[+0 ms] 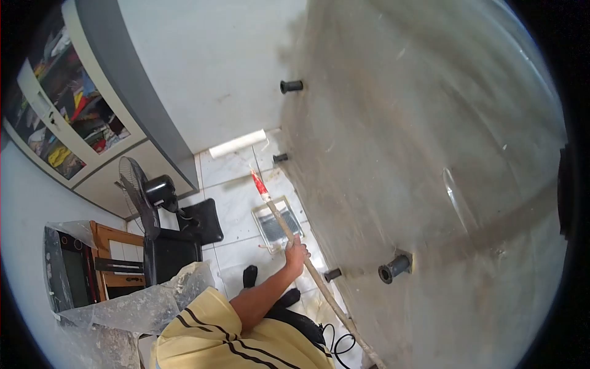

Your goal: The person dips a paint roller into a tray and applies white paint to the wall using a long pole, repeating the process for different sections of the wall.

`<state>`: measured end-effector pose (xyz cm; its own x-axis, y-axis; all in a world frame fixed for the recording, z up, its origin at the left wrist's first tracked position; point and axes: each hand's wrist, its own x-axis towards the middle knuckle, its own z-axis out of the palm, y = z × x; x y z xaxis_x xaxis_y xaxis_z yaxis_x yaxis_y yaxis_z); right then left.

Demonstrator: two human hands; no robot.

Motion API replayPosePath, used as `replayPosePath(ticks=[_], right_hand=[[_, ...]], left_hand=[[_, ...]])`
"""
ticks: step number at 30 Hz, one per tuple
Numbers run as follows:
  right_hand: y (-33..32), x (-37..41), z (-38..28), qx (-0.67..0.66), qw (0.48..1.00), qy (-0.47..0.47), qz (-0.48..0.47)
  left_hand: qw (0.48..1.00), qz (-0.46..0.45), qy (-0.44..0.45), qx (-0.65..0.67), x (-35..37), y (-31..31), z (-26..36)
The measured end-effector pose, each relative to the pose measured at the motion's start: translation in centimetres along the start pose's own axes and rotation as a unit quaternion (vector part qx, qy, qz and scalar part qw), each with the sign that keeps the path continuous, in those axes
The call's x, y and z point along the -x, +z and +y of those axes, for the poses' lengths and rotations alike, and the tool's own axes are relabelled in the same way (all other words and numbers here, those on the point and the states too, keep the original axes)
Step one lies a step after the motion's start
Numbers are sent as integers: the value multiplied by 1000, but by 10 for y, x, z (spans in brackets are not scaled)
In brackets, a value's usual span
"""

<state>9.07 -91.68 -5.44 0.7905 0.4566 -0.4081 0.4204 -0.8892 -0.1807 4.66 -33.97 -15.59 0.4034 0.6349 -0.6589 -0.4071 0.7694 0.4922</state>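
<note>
A paint roller with a long wooden pole [329, 294] slants from the bottom right toward the far wall. My left hand [296, 256] is wrapped around the pole at about its middle. At the far end, the pole meets a red and white handle [259, 184], with a white roller sleeve [236, 143] beyond it, low against the wall base. Below the pole, a paint tray [263, 229] with a grey inside rests on the white tiles, partly hidden by the pole. My right hand is out of view.
Black flanged fittings [394, 269] stick out of a large grey, shiny surface [479, 154] on the right. A black fan [161, 190], a black chair [174, 255] and a cabinet [117, 161] stand left. Plastic sheeting [138, 307] drapes over furniture. A black cable [340, 344] lies near the pole.
</note>
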Motion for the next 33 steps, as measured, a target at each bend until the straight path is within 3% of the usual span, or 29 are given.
replayPosePath(ticks=[1, 3, 5, 7, 11, 13, 14, 15, 16, 18, 20, 22, 23, 25, 27, 29, 30, 33], right_hand=[[11, -28, -23, -32, 999, -5, -16], [38, -71, -76, -100, 993, -10, -57], [58, -120, -129, -163, 965, -174, 113], [55, -163, -175, -153, 968, -199, 0], [-8, -202, -315, -278, 926, -253, -44], [-12, -211, -373, -484, 818, -300, -82], [-24, -207, -395, -487, 813, -310, -74], [-39, -202, -412, -433, 834, -342, 32], [-49, -200, -423, -373, 841, -366, 138], [-56, -199, -432, -355, 831, -377, 202], [-61, -197, -440, -335, 817, -387, 264], [-70, -187, -439, -382, 792, -394, 269], [-74, -182, -439, -405, 778, -396, 272], [-77, -176, -441, -401, 777, -398, 278], [-76, -170, -443, -390, 772, -389, 316], [-81, -163, -446, -389, 771, -375, 336], [-83, -160, -447, -387, 768, -365, 355], [-87, -155, -441, -374, 784, -352, 349]], left_hand=[[996, 2, 80, -33, 15, 14, 14], [991, -3, 130, -28, 32, 37, 40], [980, -39, 195, -27, 42, 58, 65], [975, -52, 213, -33, 58, 77, 89], [947, -155, 274, -58, 96, 111, 125], [934, -215, 281, -53, 119, 127, 137], [921, -255, 289, -66, 132, 132, 145], [915, -264, 298, -68, 143, 138, 156], [893, -332, 292, -87, 154, 144, 171], [824, -443, 323, -146, 162, 152, 214], [847, -434, 292, -92, 184, 170, 291], [801, -335, 438, -233, 212, 201, 364], [787, -373, 427, -244, 239, 222, 384], [776, -437, 398, -220, 303, 255, 396], [778, -465, 379, -185, 322, 276, 401], [798, -383, 426, -188, 322, 287, 405], [831, -355, 418, -99, 334, 294, 392], [825, -370, 418, -87, 335, 294, 388]])
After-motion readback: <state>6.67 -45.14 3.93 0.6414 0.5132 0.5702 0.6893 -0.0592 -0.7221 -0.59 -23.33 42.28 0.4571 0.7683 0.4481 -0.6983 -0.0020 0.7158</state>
